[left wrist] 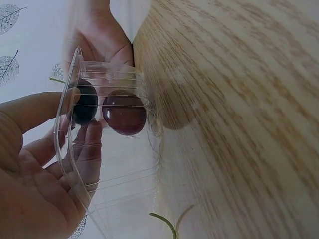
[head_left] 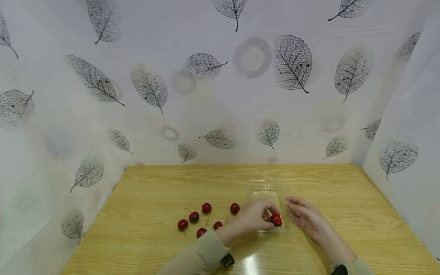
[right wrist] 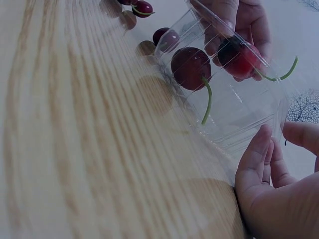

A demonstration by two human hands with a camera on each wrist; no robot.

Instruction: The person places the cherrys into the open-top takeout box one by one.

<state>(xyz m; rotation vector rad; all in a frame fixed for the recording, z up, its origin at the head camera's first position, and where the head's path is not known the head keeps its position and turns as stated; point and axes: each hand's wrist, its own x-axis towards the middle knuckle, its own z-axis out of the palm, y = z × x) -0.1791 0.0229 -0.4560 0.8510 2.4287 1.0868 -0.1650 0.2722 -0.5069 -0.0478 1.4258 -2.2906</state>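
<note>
My left hand point(head_left: 255, 216) pinches a red cherry point(head_left: 276, 220) between thumb and fingers over a clear plastic box point(head_left: 264, 184). In the right wrist view the held cherry point(right wrist: 239, 60) has a green stem and shows through the box's thin wall. Another dark red cherry point(right wrist: 191, 68) lies inside, low against the bottom; the left wrist view shows this cherry point(left wrist: 124, 112) too, while the left hand hides it in the head view. My right hand point(head_left: 309, 221) is at the box's right side, fingers loosely extended with the tips right at the wall.
Several stemmed cherries lie loose on the wooden table point(head_left: 154, 191) left of the box, among them one cherry point(head_left: 235, 208) close to the left hand and another cherry point(head_left: 183, 224) farther left. White leaf-patterned sheeting point(head_left: 213, 103) stands behind the table and along both sides.
</note>
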